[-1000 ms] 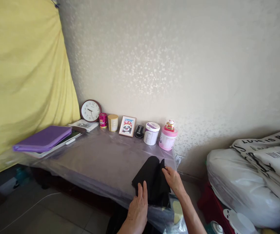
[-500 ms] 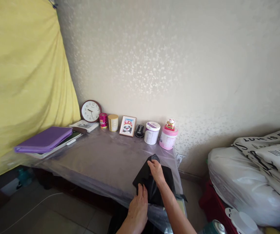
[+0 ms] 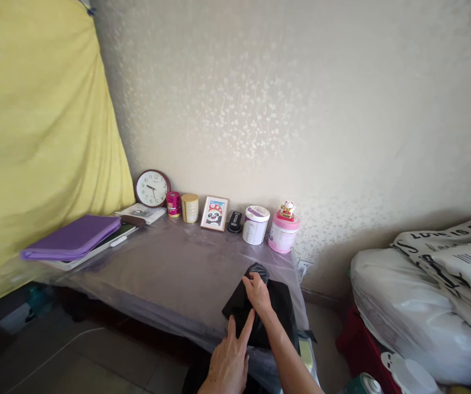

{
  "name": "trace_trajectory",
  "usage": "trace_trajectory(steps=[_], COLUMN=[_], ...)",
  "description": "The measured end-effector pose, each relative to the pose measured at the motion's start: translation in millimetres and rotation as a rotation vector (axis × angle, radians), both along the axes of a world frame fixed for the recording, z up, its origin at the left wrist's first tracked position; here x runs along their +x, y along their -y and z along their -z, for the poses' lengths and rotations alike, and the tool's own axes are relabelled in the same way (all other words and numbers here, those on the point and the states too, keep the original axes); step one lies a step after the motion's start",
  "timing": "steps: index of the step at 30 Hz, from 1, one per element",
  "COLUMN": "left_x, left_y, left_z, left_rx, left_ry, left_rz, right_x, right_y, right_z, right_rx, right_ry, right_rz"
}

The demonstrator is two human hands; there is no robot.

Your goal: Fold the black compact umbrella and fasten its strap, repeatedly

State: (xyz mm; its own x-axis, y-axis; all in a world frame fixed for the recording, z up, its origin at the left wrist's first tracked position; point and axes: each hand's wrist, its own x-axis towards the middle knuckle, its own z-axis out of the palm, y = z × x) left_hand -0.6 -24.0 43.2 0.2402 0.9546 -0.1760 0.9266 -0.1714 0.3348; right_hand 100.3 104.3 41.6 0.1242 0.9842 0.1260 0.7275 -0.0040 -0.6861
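Observation:
A black plastic bag, thin and wrinkled, lies spread at the right front corner of the table. My right hand is closed on a bunched fold of it, with a crumpled end sticking up past the fingers. Just in front, my left hand rests on the bag's near left part, its index and middle fingers stretched and spread apart. The other fingers of that hand are partly hidden. Both hands touch the same bag.
The table is covered in clear plastic. Along the wall stand a clock, a pink can, a picture frame, a white tub and a pink tub. A purple folder lies left; a stuffed white bag sits right.
My left hand's fingers have spread apart and its right one reaches closer to my right hand. My right hand has shifted slightly left and nearer with the fold of the bag.

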Motion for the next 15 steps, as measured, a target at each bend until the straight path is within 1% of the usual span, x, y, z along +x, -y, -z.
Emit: trace_trajectory(steps=[2,5,7,9,12,15], left_x=[1,4,5,6,6,5], left_y=[-4,-12,-17,-19,-20,-20], left_z=[-1.8,-1.4,0.4,3.1,7.5,9.4], left_rx=[-0.020,-0.034,-0.020,-0.007,-0.012,-0.033], left_ry=[-0.029,-0.025,-0.021,-0.022,-0.015,-0.014], left_rz=[0.012,-0.009,-0.025,-0.034,-0.035,-0.037], right_x=[-1,-2,-2,-1,5,16], right_y=[0,0,3,10,30,51], right_z=[-0.3,-1.9,-4.8,-8.8,-13.1,-9.2], right_rx=[-0.007,-0.006,0.007,0.026,0.130,0.283], right_ry=[0.001,-0.014,-0.052,-0.123,-0.197,-0.121], right_rz=[-0.007,-0.039,-0.114,-0.236,-0.387,-0.449])
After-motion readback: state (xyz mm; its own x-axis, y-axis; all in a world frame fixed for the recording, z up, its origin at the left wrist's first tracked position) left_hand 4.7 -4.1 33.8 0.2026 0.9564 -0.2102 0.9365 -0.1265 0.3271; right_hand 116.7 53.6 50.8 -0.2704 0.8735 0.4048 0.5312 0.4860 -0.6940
